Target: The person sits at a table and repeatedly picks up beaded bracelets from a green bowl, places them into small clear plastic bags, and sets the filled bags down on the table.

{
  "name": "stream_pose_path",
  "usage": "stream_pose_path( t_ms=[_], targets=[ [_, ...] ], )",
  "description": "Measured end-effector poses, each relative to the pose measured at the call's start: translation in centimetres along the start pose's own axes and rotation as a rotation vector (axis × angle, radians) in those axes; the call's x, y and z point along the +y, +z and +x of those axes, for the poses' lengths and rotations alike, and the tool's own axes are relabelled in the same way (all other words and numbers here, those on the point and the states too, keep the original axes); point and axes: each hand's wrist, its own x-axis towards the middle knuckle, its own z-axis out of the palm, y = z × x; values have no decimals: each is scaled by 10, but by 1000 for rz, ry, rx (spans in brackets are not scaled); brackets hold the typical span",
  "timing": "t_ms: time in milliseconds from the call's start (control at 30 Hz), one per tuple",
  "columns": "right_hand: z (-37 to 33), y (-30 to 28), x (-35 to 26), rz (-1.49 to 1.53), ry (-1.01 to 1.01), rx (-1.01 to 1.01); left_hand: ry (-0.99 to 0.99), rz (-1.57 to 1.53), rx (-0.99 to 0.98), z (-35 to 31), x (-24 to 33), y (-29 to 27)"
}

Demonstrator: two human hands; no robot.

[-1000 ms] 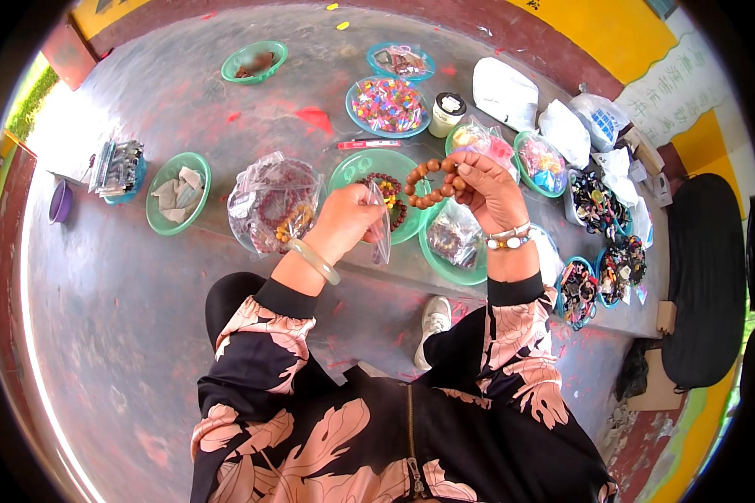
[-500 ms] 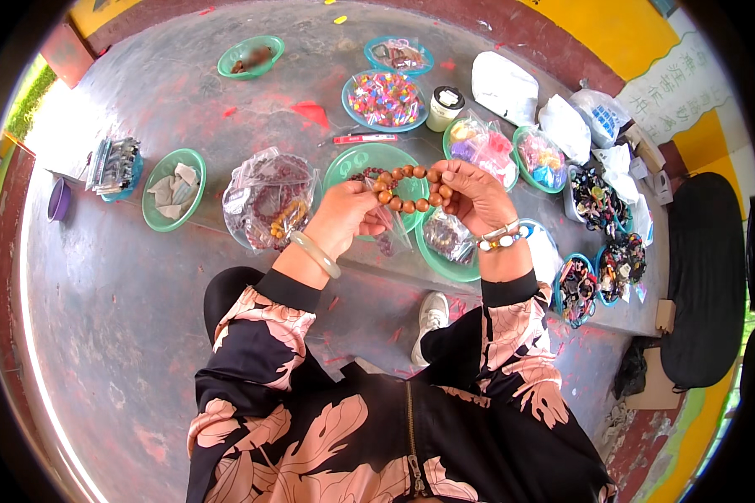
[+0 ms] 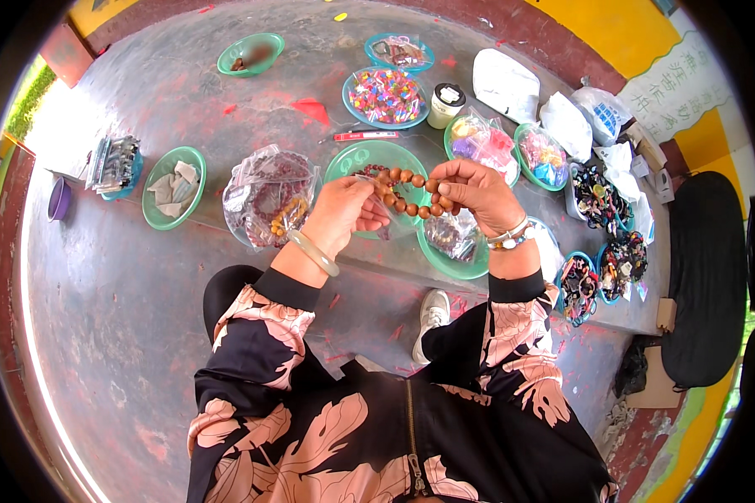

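1. Scraps, far out at the bracelet's nine o'clock: pale, flat, angular and matte, in a smooth tub.
2. Large bag, nearer at nine o'clock: crinkled, glossy clear plastic around rings of dark-red and amber beads.
3. Left hand, also at nine o'clock: fingers pinched on the small bag, which is thin, limp and clear. Film this slack could fold over and snag beads; a hard tug might tear it.
4. Green bowl, toward eleven o'clock: shallow, round, smooth, holding more beads. If the grip failed, the bracelet could drop among them and get mixed up.
5. Bracelet, raised between both hands: round brown beads, wood-like, strung in a ring. Its left end overlaps the small bag; whether it sits inside cannot be told. Pulling both ways could overstretch the cord and scatter beads.
6. Right hand, at three o'clock: thumb and fingers closed on the bracelet's right side. Rounded beads could roll out of a loosened pinch.
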Motion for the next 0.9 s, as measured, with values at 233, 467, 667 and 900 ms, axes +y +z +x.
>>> stream_pose_path(
  t_ms=[233, 467, 667, 900],
  targets=[
    [-7, 6, -10, -132, 39, -18, 54, 153, 61, 1, -3, 3],
    [0, 13, 7, -429, -21, -97, 46, 385, -7, -3, -3, 8],
    [-1, 24, 4, -379, 35, -186, 71, 399, 31, -2, -3, 7],
    [-2, 13, -2, -268, 60, -159, 70, 491, -23, -5, 2, 4]
  ],
)
